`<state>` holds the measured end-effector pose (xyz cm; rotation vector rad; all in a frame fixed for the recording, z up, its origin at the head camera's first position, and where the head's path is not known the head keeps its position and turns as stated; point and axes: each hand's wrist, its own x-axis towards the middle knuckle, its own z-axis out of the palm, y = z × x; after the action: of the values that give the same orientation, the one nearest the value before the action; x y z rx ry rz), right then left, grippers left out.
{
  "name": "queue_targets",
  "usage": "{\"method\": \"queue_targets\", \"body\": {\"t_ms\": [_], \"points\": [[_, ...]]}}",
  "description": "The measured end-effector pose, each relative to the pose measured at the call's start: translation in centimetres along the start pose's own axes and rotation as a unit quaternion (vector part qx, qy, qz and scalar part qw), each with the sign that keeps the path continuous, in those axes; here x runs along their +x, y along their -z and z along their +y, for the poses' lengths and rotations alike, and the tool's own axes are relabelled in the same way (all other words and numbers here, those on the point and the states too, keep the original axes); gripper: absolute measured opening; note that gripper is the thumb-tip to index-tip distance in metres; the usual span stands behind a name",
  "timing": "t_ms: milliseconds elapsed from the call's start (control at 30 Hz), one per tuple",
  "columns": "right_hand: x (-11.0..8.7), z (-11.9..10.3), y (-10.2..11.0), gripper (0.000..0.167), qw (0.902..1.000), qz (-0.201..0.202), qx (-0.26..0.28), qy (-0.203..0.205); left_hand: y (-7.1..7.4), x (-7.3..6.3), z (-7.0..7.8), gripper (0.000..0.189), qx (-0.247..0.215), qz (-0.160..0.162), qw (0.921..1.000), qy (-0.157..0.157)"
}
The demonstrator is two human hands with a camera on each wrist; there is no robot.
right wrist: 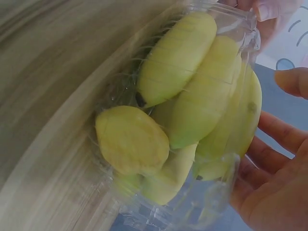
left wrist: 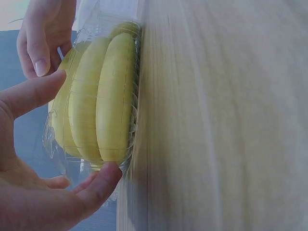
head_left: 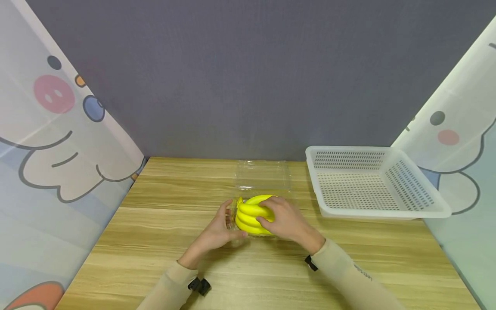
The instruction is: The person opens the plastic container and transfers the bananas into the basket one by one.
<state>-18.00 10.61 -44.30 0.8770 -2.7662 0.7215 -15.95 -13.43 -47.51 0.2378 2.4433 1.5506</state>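
Note:
A bunch of yellow bananas (head_left: pixel 248 218) lies in a clear plastic clamshell box (left wrist: pixel 72 166), whose lid (head_left: pixel 263 175) is folded back flat behind it. Around the box's left end my left hand (head_left: pixel 218 232) curves, thumb at the front edge and fingers at the left side. My right hand (head_left: pixel 284 217) is over the right part of the bananas, its thumb and fingers spread apart and relaxed against their upper side. Seen from the right wrist, a rounded yellow fruit (right wrist: pixel 132 139) sits at the box's right end, below the banana tips.
A white perforated plastic basket (head_left: pixel 381 213) stands at the back right of the wooden table (head_left: pixel 162 219). A dark grey panel (head_left: pixel 248 77) rises behind the table, and printed cartoon sheets (head_left: pixel 73 172) line both sides.

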Motion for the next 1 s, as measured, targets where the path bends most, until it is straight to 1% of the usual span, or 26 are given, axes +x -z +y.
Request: {"method": "queue_targets", "body": {"t_ms": [233,367,533,900,1000], "points": [[0.2,-0.3,-0.3,0.047,0.9997,-0.020,-0.014,-0.010,0.0,0.1,-0.1,0.113,0.002,0.001,1.0000,-0.002],[0.4,-0.5,-0.5,0.051,0.9989,-0.039,-0.014,-0.021,-0.1,0.1,-0.2,0.113,-0.001,0.003,1.0000,0.000],[0.6,-0.6,-0.9,0.055,0.9981,-0.055,-0.012,-0.024,-0.1,0.1,-0.2,0.114,-0.001,0.005,1.0000,0.004],[1.2,-0.7,-1.2,0.053,0.9965,-0.075,-0.007,-0.038,-0.2,0.1,-0.3,0.114,0.000,0.006,1.0000,0.001],[1.3,-0.7,-1.3,0.053,0.9962,-0.079,-0.011,-0.036,-0.1,0.1,-0.3,0.114,0.002,0.006,1.0000,0.003]]}}
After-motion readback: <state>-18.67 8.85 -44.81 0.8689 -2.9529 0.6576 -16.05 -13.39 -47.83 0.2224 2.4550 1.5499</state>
